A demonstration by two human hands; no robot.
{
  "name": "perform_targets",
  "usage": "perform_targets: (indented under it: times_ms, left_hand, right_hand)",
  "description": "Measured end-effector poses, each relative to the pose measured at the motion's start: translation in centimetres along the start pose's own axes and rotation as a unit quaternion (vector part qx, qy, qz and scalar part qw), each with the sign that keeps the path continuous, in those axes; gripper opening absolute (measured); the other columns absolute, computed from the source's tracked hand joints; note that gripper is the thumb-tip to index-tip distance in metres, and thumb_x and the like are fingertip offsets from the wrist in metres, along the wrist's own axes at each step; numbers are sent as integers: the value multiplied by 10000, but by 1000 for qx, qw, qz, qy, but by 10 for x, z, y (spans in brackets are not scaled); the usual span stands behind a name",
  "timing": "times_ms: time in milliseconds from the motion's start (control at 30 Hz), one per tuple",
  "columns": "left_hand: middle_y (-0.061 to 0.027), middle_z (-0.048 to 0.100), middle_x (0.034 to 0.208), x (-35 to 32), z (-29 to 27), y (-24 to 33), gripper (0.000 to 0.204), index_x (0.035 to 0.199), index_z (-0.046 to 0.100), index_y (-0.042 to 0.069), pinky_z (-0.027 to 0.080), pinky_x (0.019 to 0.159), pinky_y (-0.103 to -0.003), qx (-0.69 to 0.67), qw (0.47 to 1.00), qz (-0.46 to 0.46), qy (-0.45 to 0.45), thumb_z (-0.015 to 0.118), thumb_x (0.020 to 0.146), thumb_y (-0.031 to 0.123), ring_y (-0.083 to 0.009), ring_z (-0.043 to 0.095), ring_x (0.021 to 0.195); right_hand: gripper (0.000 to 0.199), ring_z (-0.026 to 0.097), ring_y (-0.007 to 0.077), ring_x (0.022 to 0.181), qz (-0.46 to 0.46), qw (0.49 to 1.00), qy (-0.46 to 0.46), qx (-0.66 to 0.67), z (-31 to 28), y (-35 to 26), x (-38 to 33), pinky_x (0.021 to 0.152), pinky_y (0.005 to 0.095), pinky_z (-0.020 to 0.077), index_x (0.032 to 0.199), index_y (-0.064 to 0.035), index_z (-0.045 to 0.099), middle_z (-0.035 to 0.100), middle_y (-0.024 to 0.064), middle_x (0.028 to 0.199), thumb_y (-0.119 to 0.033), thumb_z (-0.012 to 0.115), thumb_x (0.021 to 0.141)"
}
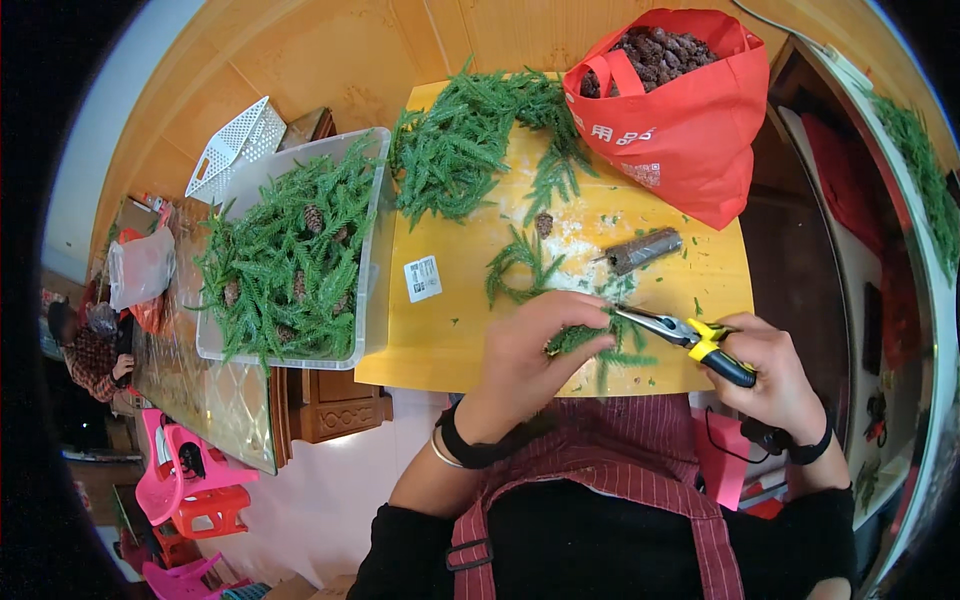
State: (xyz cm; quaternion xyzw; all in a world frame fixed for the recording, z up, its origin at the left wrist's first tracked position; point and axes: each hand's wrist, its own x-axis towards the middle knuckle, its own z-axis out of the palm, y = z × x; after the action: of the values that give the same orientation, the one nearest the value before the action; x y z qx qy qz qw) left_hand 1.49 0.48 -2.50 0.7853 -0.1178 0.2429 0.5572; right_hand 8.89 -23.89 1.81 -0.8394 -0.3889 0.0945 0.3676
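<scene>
Over the near edge of the yellow board (420,340), my left hand (540,350) pinches a green artificial pine sprig (585,340). My right hand (770,375) grips long-nose pliers (665,325) with yellow and black handles. The jaw tips meet the sprig by my left fingertips; whether they bite on wire is too small to tell. Just beyond lie a curled pine sprig (515,270), a small pine cone (544,224) and a dark brown roll (643,250), perhaps wire or tape. White crumbs and green needle bits are scattered around them.
A clear plastic bin (375,260) of pine sprigs with cones stands at the left. More pine branches (450,150) are heaped at the back. A red bag (690,130) full of pine cones stands at the back right. Another person (90,350) sits far left, near pink stools (175,480).
</scene>
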Motion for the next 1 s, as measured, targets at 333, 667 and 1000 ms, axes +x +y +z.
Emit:
perform_targets:
  times_ms: [333,667,1000]
  left_hand:
    - [-132,606,882,-4,-8,-16,217,864,529,30,487,721,-303,-367,911,-146,-119,682,712,5,-210,605,828]
    - [-149,607,866,-5,-8,-13,243,860,518,33,505,572,-311,-438,866,-193,-146,710,711,48,-224,621,698]
    - [-89,628,895,-3,-1,6,200,857,605,28,485,747,-284,115,993,17,-21,711,689,8,-185,617,830]
  right_hand:
    - [91,590,289,816,-136,989,-57,2,-7,14,8,765,359,459,653,-17,552,595,93,732,-48,619,600]
    - [174,574,309,670,-193,980,-39,-34,-9,20,8,593,354,477,589,-40,485,519,98,590,-51,659,593]
    - [180,517,285,571,-47,997,14,-67,-2,-7,0,560,344,437,566,-18,467,442,110,528,-51,632,629]
